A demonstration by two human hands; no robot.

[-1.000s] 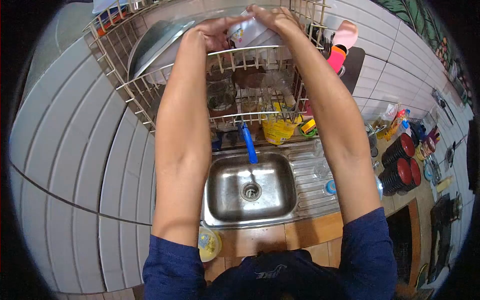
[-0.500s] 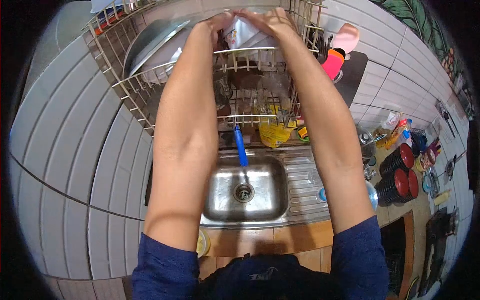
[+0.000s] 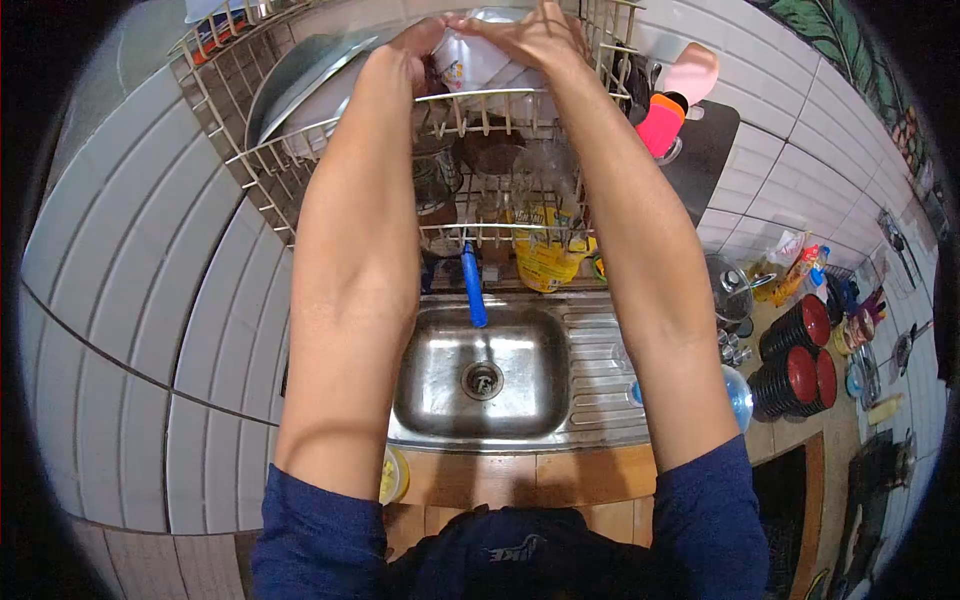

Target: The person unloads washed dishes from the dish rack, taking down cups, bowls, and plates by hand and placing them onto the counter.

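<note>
I see L hand (image 3: 414,50) & R hand (image 3: 543,40) at white dish (image 3: 475,65) in rack (image 3: 490,93); view's poor, can't tell if they pinch. Loose hold could = slip, chip.

Wire rack (image 3: 480,95), 2 tiers, above the sink. Upper tier: large plates (image 3: 310,100) leaning at L; white printed dishes (image 3: 470,68) near ctr. Lower tier: clear glassware (image 3: 435,175). Below: counter (image 3: 775,440) w/ s/s sink (image 3: 430,400) & ridged drainboard (image 3: 592,385) to its R. On drainboard: something w/ blue top (image 3: 635,393), pt. hidden behind R forearm, so can't ID. Yellow pouch (image 3: 547,262) upright on ledge behind sink, pt. behind rack's btm rail. Counter R side: stacked bowls (image 3: 795,368), blk outside, red inside; lidded clear pot (image 3: 730,288) just L of them; coloured packets (image 3: 803,272) farther back.
</note>
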